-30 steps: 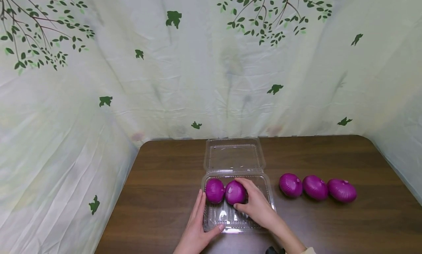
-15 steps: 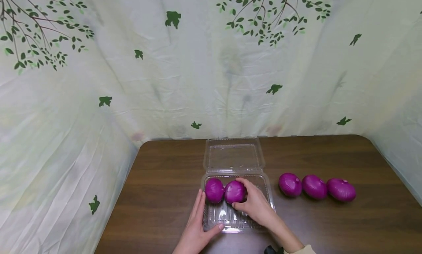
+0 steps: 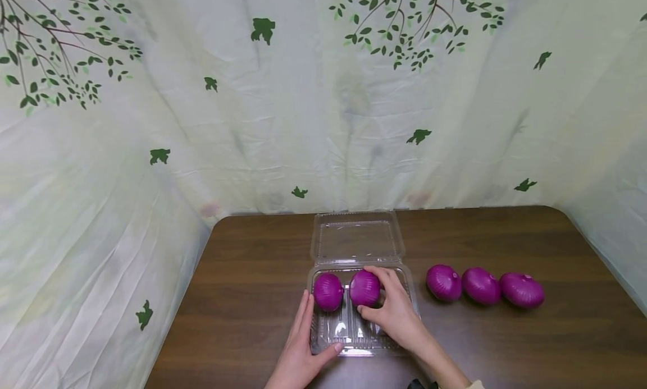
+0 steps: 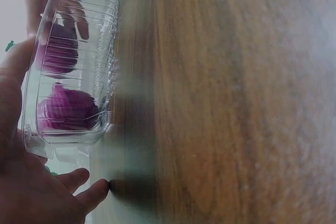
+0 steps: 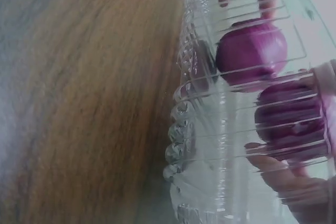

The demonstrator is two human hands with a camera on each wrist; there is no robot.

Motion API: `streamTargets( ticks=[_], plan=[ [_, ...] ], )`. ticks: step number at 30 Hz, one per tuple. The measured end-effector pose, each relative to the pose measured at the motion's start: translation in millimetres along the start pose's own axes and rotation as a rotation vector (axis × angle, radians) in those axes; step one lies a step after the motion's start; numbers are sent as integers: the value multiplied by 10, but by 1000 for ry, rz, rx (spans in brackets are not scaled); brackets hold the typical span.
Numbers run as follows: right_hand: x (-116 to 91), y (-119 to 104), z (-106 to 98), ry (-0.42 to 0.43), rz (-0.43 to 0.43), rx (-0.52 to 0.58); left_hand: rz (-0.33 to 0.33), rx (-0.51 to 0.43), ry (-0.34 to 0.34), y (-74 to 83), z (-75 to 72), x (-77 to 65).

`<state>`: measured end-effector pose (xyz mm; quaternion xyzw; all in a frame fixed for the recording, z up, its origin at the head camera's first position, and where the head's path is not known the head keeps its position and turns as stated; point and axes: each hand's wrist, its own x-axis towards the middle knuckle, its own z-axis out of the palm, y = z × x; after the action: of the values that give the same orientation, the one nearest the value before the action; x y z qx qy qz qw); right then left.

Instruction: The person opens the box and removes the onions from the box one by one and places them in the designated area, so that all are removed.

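In the head view a clear plastic clamshell container (image 3: pixel 349 335) lies with its lid (image 3: pixel 359 240) folded back. My right hand (image 3: pixel 396 316) holds a purple onion (image 3: pixel 364 288) between thumb and fingers, inside the container's right half. A second purple onion (image 3: pixel 328 292) sits to its left in the container, with a narrow gap between the two. My left hand (image 3: pixel 305 344) lies along the container's left wall with straight fingers, its thumb at the front rim. Through the clear wall in the right wrist view, the gripped onion (image 5: pixel 291 116) shows above my right fingertips (image 5: pixel 260 153).
Three more purple onions, a left one (image 3: pixel 444 283), a middle one (image 3: pixel 481 286) and a right one (image 3: pixel 522 291), lie in a row right of the container on the brown wooden table (image 3: pixel 242 299). A leaf-printed cloth (image 3: pixel 283 125) hangs behind the table.
My right hand has shifted its onion slightly right and away from me, opening a gap from the left onion. The left hand stays in place at the container.
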<state>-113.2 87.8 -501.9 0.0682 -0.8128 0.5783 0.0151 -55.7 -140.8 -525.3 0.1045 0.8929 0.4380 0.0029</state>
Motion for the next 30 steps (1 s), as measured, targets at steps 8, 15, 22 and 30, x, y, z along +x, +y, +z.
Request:
streamTargets(
  ticks=[8,15,22,30],
  plan=[
    [-75,-52,-49,21,-57,5,-21,-8,-15,6,-14,-5],
    [-131,-102,-97,63,-34,7,-36,-6,-22,-6,-11,7],
    [-185,-66,-146,77,-90,-29,-47,-6,-28,-13,-4,15],
    [-257,-47,-217,103,-108,16,-25,-10,-20,-7,-2,-1]
  ],
)
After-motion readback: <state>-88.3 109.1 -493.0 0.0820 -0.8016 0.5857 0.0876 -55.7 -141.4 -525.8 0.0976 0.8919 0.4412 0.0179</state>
